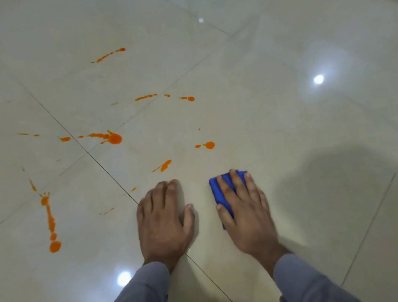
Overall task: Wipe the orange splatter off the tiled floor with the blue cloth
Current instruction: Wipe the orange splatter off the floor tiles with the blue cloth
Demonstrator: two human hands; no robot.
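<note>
Orange splatter [114,138] is strewn over the glossy beige tiled floor [278,119], from a long streak at the left [50,223] to drops near the middle [209,145] and a far streak [110,54]. My right hand [246,210] lies flat on a folded blue cloth [217,191], pressing it to the floor below and right of the nearest drops. My left hand [163,222] rests palm down on the bare tile beside it, fingers together, holding nothing. Most of the cloth is hidden under my right hand.
Dark grout lines [109,173] cross the floor diagonally. Ceiling lights reflect as bright spots [319,79] on the tiles. A soft shadow [338,182] falls to the right of my right hand. Grey sleeves [142,299] cover both forearms.
</note>
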